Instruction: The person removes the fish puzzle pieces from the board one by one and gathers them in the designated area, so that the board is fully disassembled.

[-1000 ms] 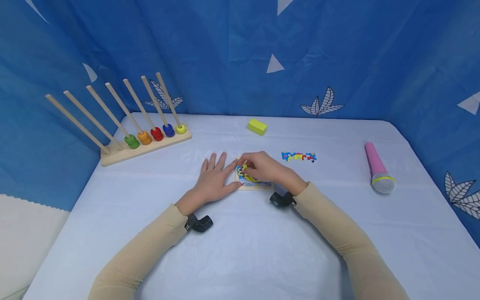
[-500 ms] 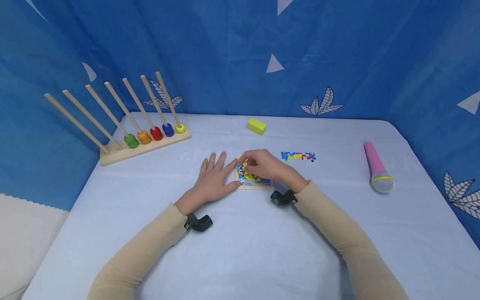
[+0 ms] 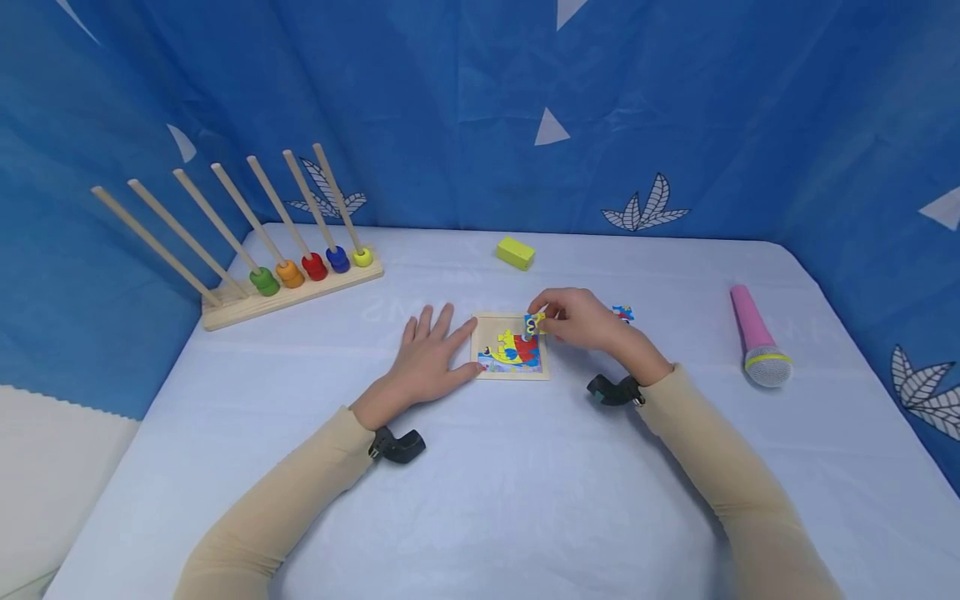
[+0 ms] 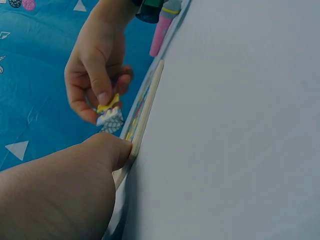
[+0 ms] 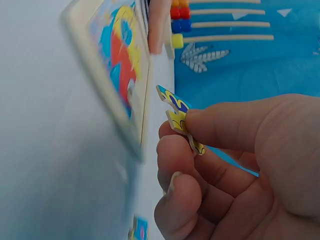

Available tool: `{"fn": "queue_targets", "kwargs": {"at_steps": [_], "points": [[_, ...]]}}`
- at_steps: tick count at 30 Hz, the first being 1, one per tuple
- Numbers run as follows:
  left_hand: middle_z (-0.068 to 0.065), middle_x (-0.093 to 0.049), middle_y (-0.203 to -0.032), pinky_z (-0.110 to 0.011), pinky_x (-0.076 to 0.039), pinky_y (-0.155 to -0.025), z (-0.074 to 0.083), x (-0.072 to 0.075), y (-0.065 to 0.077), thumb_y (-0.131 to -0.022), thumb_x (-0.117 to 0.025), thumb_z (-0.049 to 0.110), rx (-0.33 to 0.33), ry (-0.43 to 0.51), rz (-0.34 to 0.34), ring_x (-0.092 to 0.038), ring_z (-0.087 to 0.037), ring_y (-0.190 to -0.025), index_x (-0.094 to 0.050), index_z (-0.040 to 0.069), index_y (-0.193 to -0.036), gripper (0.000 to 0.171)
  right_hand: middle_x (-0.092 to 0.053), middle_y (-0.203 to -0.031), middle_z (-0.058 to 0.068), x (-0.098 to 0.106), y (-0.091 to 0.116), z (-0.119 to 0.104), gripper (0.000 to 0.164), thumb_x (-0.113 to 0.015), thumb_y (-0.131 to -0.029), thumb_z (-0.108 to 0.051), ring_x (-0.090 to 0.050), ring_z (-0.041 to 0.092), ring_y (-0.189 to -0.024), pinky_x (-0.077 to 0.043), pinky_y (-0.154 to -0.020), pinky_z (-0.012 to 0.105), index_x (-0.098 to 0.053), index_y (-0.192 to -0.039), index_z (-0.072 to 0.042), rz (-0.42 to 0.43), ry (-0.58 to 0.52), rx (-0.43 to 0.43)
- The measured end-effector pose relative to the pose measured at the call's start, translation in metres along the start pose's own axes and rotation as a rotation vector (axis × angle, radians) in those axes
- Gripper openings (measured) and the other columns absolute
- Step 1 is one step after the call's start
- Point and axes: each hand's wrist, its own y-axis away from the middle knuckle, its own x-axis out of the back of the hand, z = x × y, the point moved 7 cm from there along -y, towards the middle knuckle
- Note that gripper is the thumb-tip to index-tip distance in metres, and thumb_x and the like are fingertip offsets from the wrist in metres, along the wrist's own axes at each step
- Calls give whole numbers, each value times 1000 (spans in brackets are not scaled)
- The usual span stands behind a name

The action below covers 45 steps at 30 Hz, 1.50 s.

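My left hand [image 3: 423, 360] lies with fingers spread at the left side of a wooden puzzle tray [image 3: 513, 376]. Its index fingertip and thumb touch the tray's edge; the thumb on the rim shows in the left wrist view. Joined puzzle pieces in yellow, red and blue [image 3: 517, 354] fill the lower part of the tray, while bare wood shows along its top. Above the upper right corner, my right hand [image 3: 583, 320] pinches a blue and yellow puzzle piece [image 5: 177, 112] between thumb and fingers, held tilted and clear of the tray.
Loose puzzle pieces [image 3: 623, 312] lie right of the tray, partly hidden by my right hand. Behind stands a yellow-green block [image 3: 515, 253]. A wooden peg rack with coloured beads [image 3: 292, 293] is at back left, and a pink toy microphone [image 3: 757, 337] lies at right.
My right hand has moved right from the tray's upper left, carrying the puzzle piece, and now covers part of the loose pieces. The tray's top left shows bare wood. My left hand stays put.
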Motion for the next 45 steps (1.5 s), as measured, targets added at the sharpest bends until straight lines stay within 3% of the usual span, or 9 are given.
{"fn": "queue_targets", "kwargs": {"at_steps": [7,15,24,30,45], "points": [[-19,-11,-172,-68,-4,-124,0,1,1,-96,-54,57,-1,0,3,0,-48,-158,-32,23,-162,78,-65,-91,12,13,21,35,24,-66,-95,-5,-58,18,-64,-51,-64,29,-69,-118,-5,42,13,-42],[-19,-10,-172,-68,-3,-125,-1,1,1,-96,-53,57,-5,-1,-1,2,-48,-158,-30,23,-162,78,-65,-89,12,16,32,54,22,-65,-95,-5,-56,17,-63,-49,-62,28,-69,-116,-3,58,12,-63],[-18,-10,-172,-68,-3,-124,-2,-1,0,-96,-53,57,-3,-3,-1,2,-47,-159,-30,23,-162,78,-66,-88,9,18,33,57,23,-70,-92,-10,-54,21,-79,-47,-69,29,-70,-115,-6,118,101,-65],[-19,-10,-172,-68,-4,-124,-1,-1,0,-95,-54,57,-6,-2,4,1,-48,-158,-31,22,-162,78,-64,-85,8,18,31,59,21,-72,-91,-9,-52,21,-76,-42,-67,31,-70,-111,-5,152,115,-50],[-20,-11,-172,-68,-4,-124,0,0,0,-95,-54,56,-10,-7,14,0,-48,-158,-31,21,-162,78,-69,-99,11,17,30,62,24,-81,-85,-11,-56,24,-87,-50,-78,34,-74,-108,-5,166,153,-26]]}}
